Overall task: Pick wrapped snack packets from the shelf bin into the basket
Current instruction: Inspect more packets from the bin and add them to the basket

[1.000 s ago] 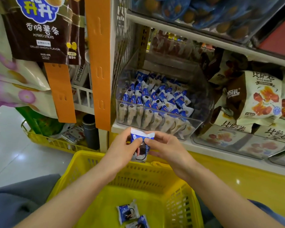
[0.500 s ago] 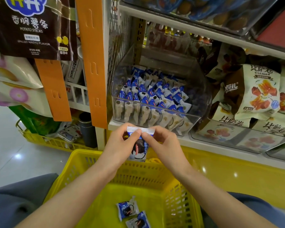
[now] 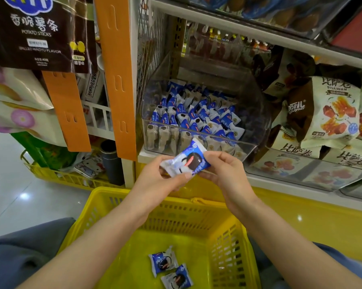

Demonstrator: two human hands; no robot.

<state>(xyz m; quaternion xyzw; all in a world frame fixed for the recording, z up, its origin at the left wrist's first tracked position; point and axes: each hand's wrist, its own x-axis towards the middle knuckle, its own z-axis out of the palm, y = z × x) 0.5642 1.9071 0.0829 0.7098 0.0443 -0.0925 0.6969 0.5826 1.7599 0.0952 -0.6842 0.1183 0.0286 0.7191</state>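
Packet (image 3: 186, 161) | held: left hand (image 3: 161, 180) + right hand (image 3: 228, 174) | basket (image 3: 196, 217): 2 packets (image 3: 163, 261)

blue-white packet (image 3: 186, 161) tilted over yellow basket (image 3: 196, 217), two packets (image 3: 164, 260) inside, perhaps touching

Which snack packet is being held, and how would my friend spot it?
Start at the yellow basket, then look just above its far rim, before the clear shelf bin. Left hand and right hand hold one blue-and-white packet picturing a dark cookie. It alone is in the air, tilted; its twins lie in the basket or fill the bin.
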